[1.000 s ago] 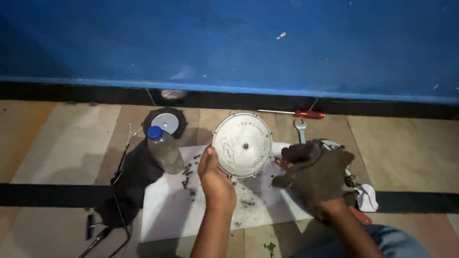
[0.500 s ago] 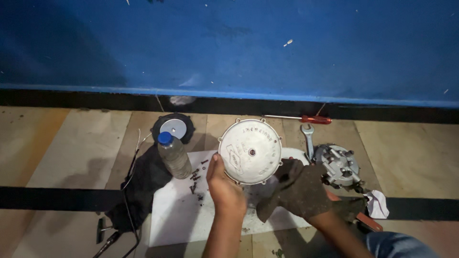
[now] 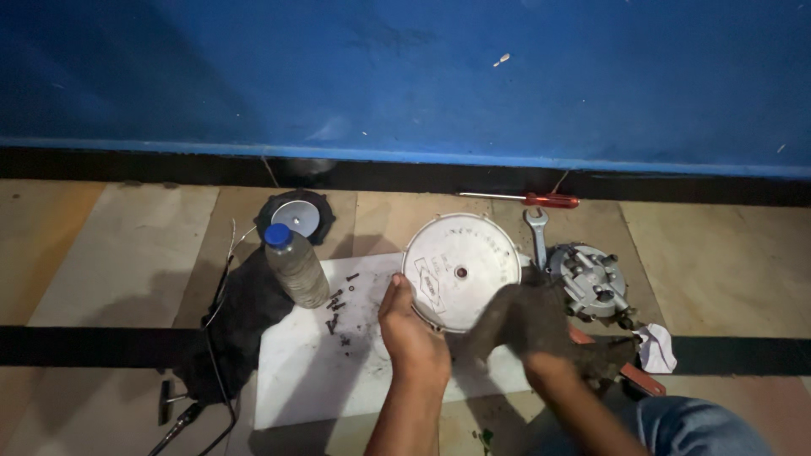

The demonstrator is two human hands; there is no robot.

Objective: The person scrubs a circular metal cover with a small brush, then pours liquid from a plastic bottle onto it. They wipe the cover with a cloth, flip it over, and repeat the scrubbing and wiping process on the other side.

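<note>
At the centre of the frame a round silver metal disc [image 3: 460, 272] stood tilted up on edge over a white sheet [image 3: 329, 371], likely so its face could be wiped. The left hand [image 3: 411, 333] gripped its lower left rim, fingers closed around the edge to steady it. The right hand [image 3: 553, 367] was bunched around a dark rag [image 3: 528, 317] pressed to the disc's right side.

Right of it lay a grey motor part [image 3: 591, 279], a wrench [image 3: 536, 232] and a red-handled screwdriver [image 3: 541, 200]. Left of centre stood a plastic bottle [image 3: 296, 266], with loose screws [image 3: 336, 308] gathered on the sheet.
</note>
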